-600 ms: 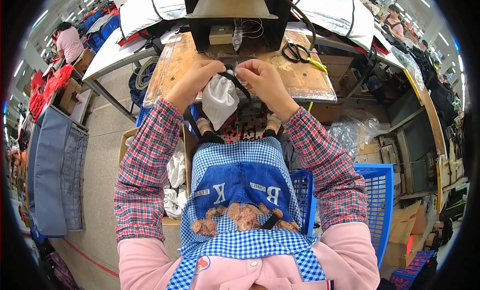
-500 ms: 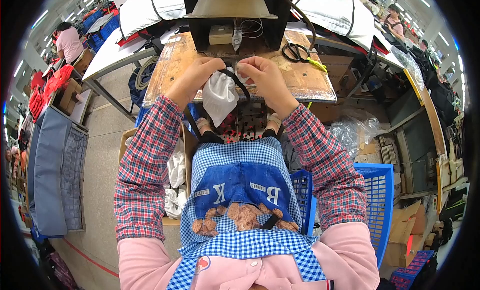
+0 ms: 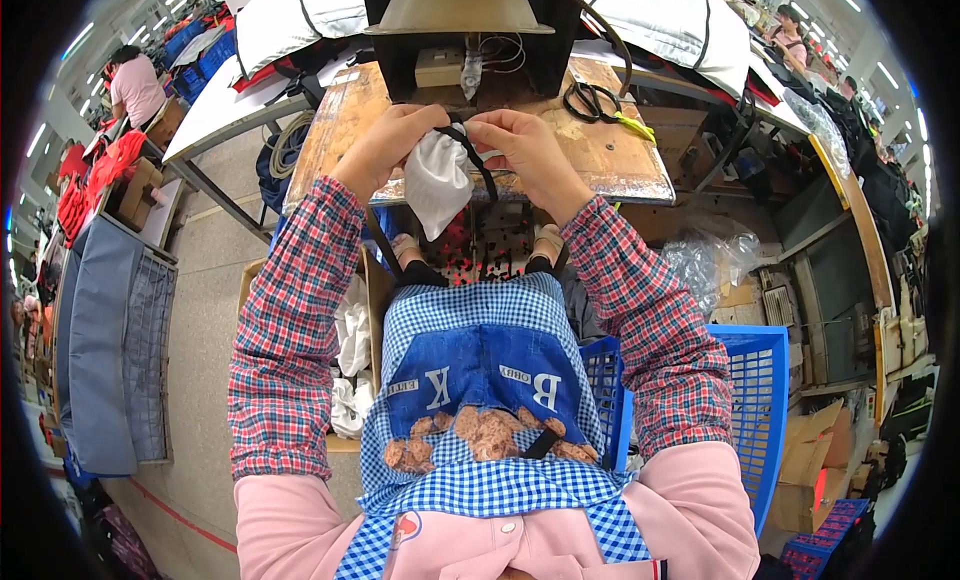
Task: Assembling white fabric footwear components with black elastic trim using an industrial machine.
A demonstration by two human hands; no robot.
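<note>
Fingers of the left hand (image 3: 388, 152) pinch a white cloth pouch (image 3: 438, 187), already gathered, at twelve o'clock; those of the right hand (image 3: 537, 162) nearly meet, hold unclear; a narrow black strap (image 3: 489, 182) dangles, apparently unfastened.

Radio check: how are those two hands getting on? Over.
Left hand: holding white cloth pouch near its top. Right hand: by narrow black fabric strap, grip unclear. Black-handled scissors to the right, clear of both hands.

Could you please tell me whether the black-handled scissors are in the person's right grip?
No, the scissors lie on the wooden table, clear of the right grip.
</note>
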